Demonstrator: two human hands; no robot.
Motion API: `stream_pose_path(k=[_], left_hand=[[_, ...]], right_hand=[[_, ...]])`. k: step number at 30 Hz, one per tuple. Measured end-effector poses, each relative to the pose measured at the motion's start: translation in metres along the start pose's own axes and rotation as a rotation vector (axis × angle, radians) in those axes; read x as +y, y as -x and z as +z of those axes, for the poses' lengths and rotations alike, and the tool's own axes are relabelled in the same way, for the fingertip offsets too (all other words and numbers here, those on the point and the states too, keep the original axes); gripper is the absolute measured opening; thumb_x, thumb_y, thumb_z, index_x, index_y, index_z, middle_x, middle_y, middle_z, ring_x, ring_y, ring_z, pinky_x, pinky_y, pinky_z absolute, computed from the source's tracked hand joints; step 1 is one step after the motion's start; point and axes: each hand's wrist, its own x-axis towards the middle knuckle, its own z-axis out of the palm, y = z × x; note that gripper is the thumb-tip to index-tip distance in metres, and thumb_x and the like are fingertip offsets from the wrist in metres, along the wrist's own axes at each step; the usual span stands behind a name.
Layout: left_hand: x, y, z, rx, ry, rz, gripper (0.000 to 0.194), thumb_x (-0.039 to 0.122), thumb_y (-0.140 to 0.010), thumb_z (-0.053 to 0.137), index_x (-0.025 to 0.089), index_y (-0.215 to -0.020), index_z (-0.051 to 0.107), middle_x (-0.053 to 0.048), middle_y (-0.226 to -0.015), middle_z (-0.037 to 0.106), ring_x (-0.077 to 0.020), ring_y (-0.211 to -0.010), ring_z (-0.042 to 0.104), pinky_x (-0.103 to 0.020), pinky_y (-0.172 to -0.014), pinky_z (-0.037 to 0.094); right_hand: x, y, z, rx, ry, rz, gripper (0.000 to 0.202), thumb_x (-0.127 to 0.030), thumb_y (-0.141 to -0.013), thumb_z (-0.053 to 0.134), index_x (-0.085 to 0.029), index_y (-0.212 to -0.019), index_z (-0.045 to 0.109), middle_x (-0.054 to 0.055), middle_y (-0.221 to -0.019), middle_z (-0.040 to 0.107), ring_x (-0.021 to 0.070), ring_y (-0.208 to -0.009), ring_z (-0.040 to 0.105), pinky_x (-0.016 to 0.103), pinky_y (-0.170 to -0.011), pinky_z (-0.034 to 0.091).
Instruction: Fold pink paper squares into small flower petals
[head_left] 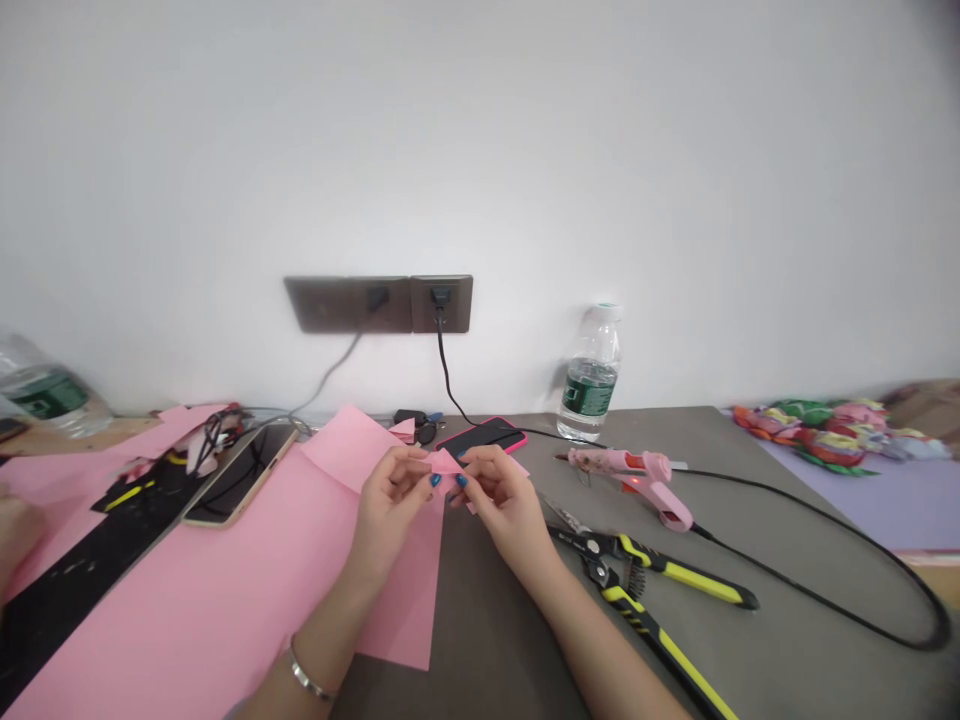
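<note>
A small folded piece of pink paper (445, 463) is pinched between my two hands above the table. My left hand (394, 500) grips its left side between thumb and fingers. On the other side, my right hand (499, 495) has its thumb and fingertips closed on the paper too. Beneath and left of my hands lie large pink paper sheets (247, 600). Just behind my right hand is a phone with a pink edge (484, 437), partly covered by the fingers.
Right of my hands are a pink glue gun (630, 470) with a black cord and yellow-black pliers (637, 580). A water bottle (590, 385) stands by the wall. Another phone (244, 475) rests at left. Colourful paper pieces (832, 435) lie far right. Another person's hand (16, 530) shows at left.
</note>
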Motion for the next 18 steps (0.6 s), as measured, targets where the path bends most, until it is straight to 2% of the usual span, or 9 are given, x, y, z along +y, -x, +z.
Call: stream_pose_path(k=[4, 8, 11, 15, 18], left_hand=[[0.0005, 0.0000, 0.0008, -0.003, 0.068, -0.062, 0.034, 0.032, -0.070, 0.077, 0.019, -0.098, 0.062, -0.002, -0.079, 0.071, -0.0171, -0.074, 0.068, -0.029, -0.071, 0.056], [0.0001, 0.0007, 0.0028, -0.035, 0.182, -0.122, 0.035, 0.042, -0.077, 0.071, 0.018, -0.102, 0.064, -0.010, -0.101, 0.072, -0.0206, -0.087, 0.070, -0.034, -0.076, 0.058], [-0.0012, 0.0013, 0.0042, -0.041, 0.190, -0.137, 0.033, 0.041, -0.077, 0.072, 0.018, -0.100, 0.067, -0.010, -0.105, 0.071, -0.0200, -0.088, 0.069, -0.034, -0.079, 0.058], [-0.0002, 0.0036, 0.0053, -0.053, 0.062, -0.061, 0.031, 0.033, -0.070, 0.078, 0.017, -0.095, 0.069, -0.009, -0.099, 0.072, -0.0220, -0.093, 0.068, -0.034, -0.083, 0.057], [0.0027, 0.0060, 0.0062, -0.063, 0.003, 0.012, 0.022, 0.028, -0.074, 0.074, 0.018, -0.093, 0.069, -0.008, -0.100, 0.072, -0.0212, -0.097, 0.067, -0.032, -0.085, 0.056]], right_hand=[[-0.0003, 0.0000, 0.0003, 0.002, 0.037, -0.019, 0.016, -0.036, -0.086, 0.061, -0.022, -0.082, 0.055, 0.000, -0.075, 0.060, 0.0146, -0.061, 0.063, 0.028, -0.061, 0.055], [0.0024, -0.0018, 0.0015, 0.044, -0.147, 0.091, 0.026, -0.043, -0.083, 0.066, -0.023, -0.077, 0.049, -0.003, -0.066, 0.058, 0.0131, -0.051, 0.061, 0.028, -0.056, 0.054], [0.0056, -0.0028, 0.0017, 0.069, -0.190, 0.107, 0.029, -0.045, -0.081, 0.068, -0.023, -0.077, 0.049, -0.002, -0.067, 0.059, 0.0144, -0.053, 0.061, 0.030, -0.058, 0.054], [0.0073, -0.0003, 0.0023, 0.111, -0.006, -0.010, 0.020, -0.036, -0.082, 0.065, -0.023, -0.074, 0.052, 0.001, -0.074, 0.059, 0.0156, -0.062, 0.061, 0.029, -0.059, 0.054], [0.0056, 0.0022, 0.0020, 0.100, 0.196, -0.126, 0.011, -0.022, -0.083, 0.058, -0.022, -0.073, 0.054, 0.003, -0.077, 0.063, 0.0167, -0.068, 0.061, 0.028, -0.063, 0.053]])
